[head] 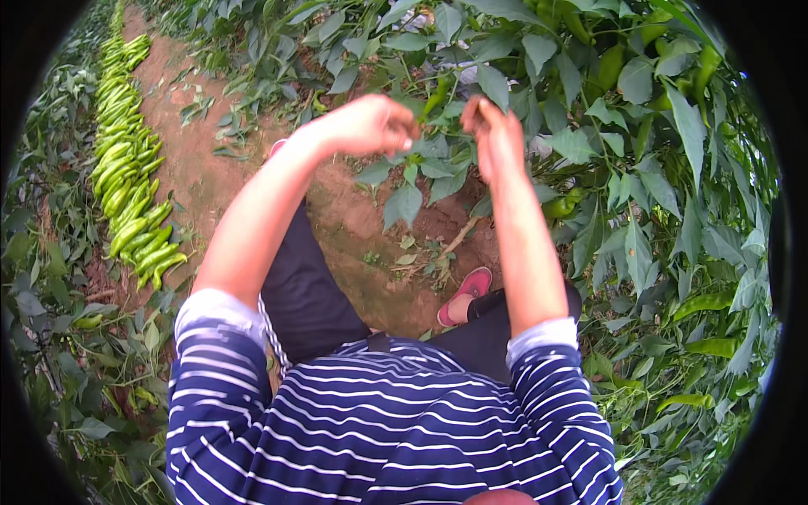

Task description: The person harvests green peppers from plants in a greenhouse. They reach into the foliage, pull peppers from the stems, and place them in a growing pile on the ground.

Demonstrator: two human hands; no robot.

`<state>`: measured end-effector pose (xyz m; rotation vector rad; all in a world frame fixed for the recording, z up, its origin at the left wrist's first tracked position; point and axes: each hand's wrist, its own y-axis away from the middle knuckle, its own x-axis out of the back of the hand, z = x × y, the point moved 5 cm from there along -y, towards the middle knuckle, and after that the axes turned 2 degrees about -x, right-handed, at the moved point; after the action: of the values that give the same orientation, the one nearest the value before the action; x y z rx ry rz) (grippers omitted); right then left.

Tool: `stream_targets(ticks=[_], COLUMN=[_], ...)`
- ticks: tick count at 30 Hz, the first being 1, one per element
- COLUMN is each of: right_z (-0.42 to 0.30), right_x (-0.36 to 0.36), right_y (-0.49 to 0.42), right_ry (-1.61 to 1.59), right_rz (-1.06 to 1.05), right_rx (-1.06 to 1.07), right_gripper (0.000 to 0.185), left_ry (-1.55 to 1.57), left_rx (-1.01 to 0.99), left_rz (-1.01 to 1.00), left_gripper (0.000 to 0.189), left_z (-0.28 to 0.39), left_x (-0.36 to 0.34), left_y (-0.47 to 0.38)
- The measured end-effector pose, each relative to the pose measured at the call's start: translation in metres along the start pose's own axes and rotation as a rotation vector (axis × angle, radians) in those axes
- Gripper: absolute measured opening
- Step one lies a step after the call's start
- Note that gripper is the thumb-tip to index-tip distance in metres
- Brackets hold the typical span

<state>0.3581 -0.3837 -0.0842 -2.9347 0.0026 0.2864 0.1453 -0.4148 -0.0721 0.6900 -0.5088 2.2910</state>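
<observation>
My left hand (372, 126) reaches in front of a leafy pepper plant, its fingers bent and slightly apart, with nothing seen in them. Motion blurs its fingertips, which are near a leaf. Across a small gap, my right hand (495, 136) is among the leaves with fingers half curled and no object visible in them. Between and just beyond the two hands hangs a long green pepper (437, 98), partly covered by leaves. Below them a low sprig of broad leaves (404, 202) spreads over the soil.
On the left, a long row of picked green peppers (126, 170) lies along the reddish dirt path (183, 113). Dense pepper plants (637, 246) line the right side, with several peppers hanging. A dry stick (461, 233) lies near my pink shoe (467, 293).
</observation>
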Motion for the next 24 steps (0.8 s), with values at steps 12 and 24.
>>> stream_targets(ticks=[12, 24], right_z=[0.07, 0.019], right_x=[0.015, 0.005], right_y=[-0.124, -0.059], right_ry=[-0.05, -0.265], right_rz=[0.098, -0.313], right_rx=[-0.19, -0.346], right_gripper=[0.015, 0.031], left_ry=[0.767, 0.949], left_rx=[-0.034, -0.03], left_rz=[0.66, -0.145], left_gripper=[0.023, 0.045], left_z=[-0.128, -0.09], left_x=[0.039, -0.041], left_y=[-0.04, -0.13])
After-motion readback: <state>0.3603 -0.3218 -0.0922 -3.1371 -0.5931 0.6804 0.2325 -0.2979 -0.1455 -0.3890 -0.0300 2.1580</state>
